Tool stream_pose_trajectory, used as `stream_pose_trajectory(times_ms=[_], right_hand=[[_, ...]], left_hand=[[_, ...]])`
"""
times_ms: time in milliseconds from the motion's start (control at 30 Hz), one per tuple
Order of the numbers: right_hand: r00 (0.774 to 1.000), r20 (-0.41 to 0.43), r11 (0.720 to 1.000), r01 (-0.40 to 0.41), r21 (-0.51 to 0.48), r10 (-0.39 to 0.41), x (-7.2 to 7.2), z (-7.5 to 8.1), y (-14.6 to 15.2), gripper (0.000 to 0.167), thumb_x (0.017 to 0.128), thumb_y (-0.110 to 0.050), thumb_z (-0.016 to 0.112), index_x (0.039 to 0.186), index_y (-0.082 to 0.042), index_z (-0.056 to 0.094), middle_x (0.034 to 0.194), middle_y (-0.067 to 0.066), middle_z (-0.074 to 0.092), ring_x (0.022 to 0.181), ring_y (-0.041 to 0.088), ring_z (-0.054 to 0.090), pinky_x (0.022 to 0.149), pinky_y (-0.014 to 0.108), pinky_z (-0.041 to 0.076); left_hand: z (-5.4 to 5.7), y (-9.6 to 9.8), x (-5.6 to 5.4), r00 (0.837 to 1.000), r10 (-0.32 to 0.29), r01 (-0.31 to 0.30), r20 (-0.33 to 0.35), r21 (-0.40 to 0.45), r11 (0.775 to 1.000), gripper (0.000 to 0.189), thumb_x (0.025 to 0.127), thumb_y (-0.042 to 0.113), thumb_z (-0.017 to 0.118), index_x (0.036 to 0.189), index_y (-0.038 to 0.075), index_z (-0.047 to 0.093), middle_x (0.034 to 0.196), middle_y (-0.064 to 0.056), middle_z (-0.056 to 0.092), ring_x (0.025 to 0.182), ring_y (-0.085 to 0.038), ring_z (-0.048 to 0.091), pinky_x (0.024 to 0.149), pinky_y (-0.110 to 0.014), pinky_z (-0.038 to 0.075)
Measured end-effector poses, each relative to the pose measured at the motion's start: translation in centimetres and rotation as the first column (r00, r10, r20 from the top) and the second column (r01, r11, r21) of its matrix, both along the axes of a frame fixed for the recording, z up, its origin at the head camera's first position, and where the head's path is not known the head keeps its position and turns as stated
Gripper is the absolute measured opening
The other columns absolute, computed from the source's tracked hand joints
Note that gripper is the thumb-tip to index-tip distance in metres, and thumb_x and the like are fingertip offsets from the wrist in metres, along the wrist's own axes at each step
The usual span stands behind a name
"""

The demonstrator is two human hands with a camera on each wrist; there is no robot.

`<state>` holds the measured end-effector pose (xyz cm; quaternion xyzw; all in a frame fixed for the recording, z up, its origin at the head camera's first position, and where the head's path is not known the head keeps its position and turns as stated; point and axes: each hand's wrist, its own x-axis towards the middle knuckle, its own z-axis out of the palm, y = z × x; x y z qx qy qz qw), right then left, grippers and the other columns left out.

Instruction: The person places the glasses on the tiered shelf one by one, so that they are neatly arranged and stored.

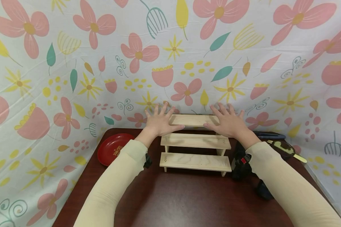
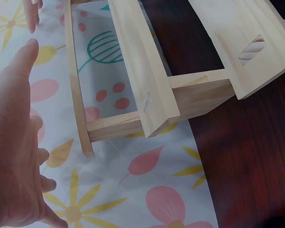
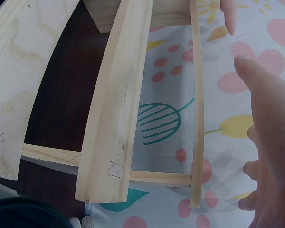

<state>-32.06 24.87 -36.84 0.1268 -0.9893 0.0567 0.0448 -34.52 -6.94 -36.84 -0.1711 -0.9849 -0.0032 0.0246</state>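
Note:
A three-tier light wooden stand (image 1: 195,160) stands on the dark table, its tiers rising toward the patterned cloth. My left hand (image 1: 160,123) is spread with straight fingers at the left end of the top tier (image 1: 194,120). At the right end, my right hand (image 1: 229,122) is spread the same way. The thumbs point toward each other in the head view and overlap the top tier there. In the left wrist view, the left hand (image 2: 14,137) shows beside the wooden stand (image 2: 147,90) with nothing in its fingers. The right wrist view likewise shows the right hand (image 3: 275,142) beside the slats (image 3: 114,114).
A red round plate (image 1: 109,153) with gold marks lies at the table's left. At the right are a dark dish-like thing with a yellow-green handle (image 1: 300,158), a dark flat object (image 1: 270,136) and a dark item (image 1: 263,190) partly behind the right sleeve. Flowered cloth (image 1: 170,56) hangs behind the table.

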Motion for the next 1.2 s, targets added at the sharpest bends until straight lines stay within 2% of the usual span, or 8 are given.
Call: stream_pose_trajectory(times_ms=[400,633,700,833,900,1033,1100,1200], right_hand=[[1.000,-0.001,1.000,0.010,0.005,-0.010,0.2,0.5,0.0,0.103,0.089,-0.089,0.035,0.168,-0.025,0.014,0.173,0.015,0.006,0.154,0.051,-0.002,0.104,0.088,-0.004],[0.999,0.038,1.000,0.012,-0.026,-0.011,1.2,2.2,0.5,0.107,0.089,-0.088,0.039,0.168,-0.020,0.015,0.172,0.019,0.007,0.152,0.055,0.002,0.102,0.089,-0.003],[0.999,0.050,0.999,0.006,-0.041,-0.004,1.7,2.8,0.9,0.107,0.089,-0.087,0.040,0.168,-0.020,0.014,0.171,0.021,0.008,0.152,0.055,0.006,0.101,0.089,0.000],[0.999,0.042,0.998,-0.004,-0.062,0.007,3.3,4.1,2.6,0.105,0.091,-0.084,0.045,0.168,-0.019,0.016,0.169,0.023,0.017,0.143,0.056,0.031,0.101,0.087,0.015],[0.999,0.032,0.996,-0.014,-0.089,0.017,4.4,4.7,3.7,0.102,0.092,-0.080,0.050,0.167,-0.019,0.019,0.166,0.023,0.024,0.138,0.055,0.038,0.102,0.082,0.025],[0.999,0.008,0.985,-0.041,-0.169,0.043,6.9,5.4,5.8,0.094,0.095,-0.069,0.059,0.166,-0.018,0.025,0.159,0.023,0.038,0.133,0.047,0.048,0.095,0.072,0.043],[0.998,-0.014,0.974,-0.059,-0.220,0.057,8.3,5.2,6.9,0.089,0.096,-0.061,0.064,0.164,-0.015,0.030,0.155,0.022,0.043,0.129,0.044,0.052,0.094,0.070,0.044],[0.998,-0.030,0.951,-0.058,-0.303,0.051,10.6,4.5,8.6,0.080,0.097,-0.049,0.070,0.161,-0.014,0.036,0.151,0.021,0.047,0.128,0.043,0.051,0.092,0.067,0.044]], left_hand=[[-0.3,-0.1,-0.5,0.999,0.024,-0.023,0.027,-0.021,1.000,0.112,0.073,0.104,0.018,0.166,0.043,0.002,0.173,0.004,-0.013,0.157,-0.038,-0.008,0.112,-0.081,0.004],[-0.3,-0.3,-0.2,1.000,0.029,-0.029,0.004,-0.008,1.000,0.109,0.075,0.102,0.016,0.166,0.042,0.007,0.174,0.001,-0.010,0.157,-0.039,-0.004,0.113,-0.080,0.006],[-0.2,-0.5,0.2,1.000,0.017,-0.017,-0.012,0.013,1.000,0.108,0.078,0.100,0.017,0.167,0.040,0.009,0.174,-0.001,-0.007,0.157,-0.040,-0.001,0.113,-0.079,0.007],[-0.2,-1.1,1.4,0.999,-0.020,0.024,-0.037,0.094,0.995,0.104,0.084,0.096,0.023,0.167,0.035,0.014,0.174,-0.005,0.001,0.157,-0.041,0.008,0.114,-0.077,0.014],[-0.4,-1.6,2.0,0.999,-0.036,0.040,-0.032,0.160,0.986,0.103,0.086,0.094,0.030,0.167,0.031,0.020,0.173,-0.008,0.008,0.155,-0.040,0.015,0.114,-0.074,0.021],[-1.2,-2.7,3.5,0.999,-0.040,0.040,-0.006,0.296,0.954,0.100,0.087,0.087,0.047,0.161,0.021,0.034,0.164,-0.011,0.028,0.145,-0.037,0.036,0.107,-0.062,0.042],[-1.7,-3.4,4.4,0.999,-0.033,0.023,0.021,0.362,0.932,0.097,0.088,0.082,0.055,0.159,0.017,0.036,0.158,-0.013,0.035,0.138,-0.036,0.044,0.100,-0.056,0.049],[-2.8,-4.1,5.4,0.996,-0.030,-0.012,0.085,0.460,0.888,0.093,0.091,0.072,0.062,0.159,0.014,0.033,0.155,-0.015,0.038,0.132,-0.037,0.051,0.100,-0.053,0.051]])
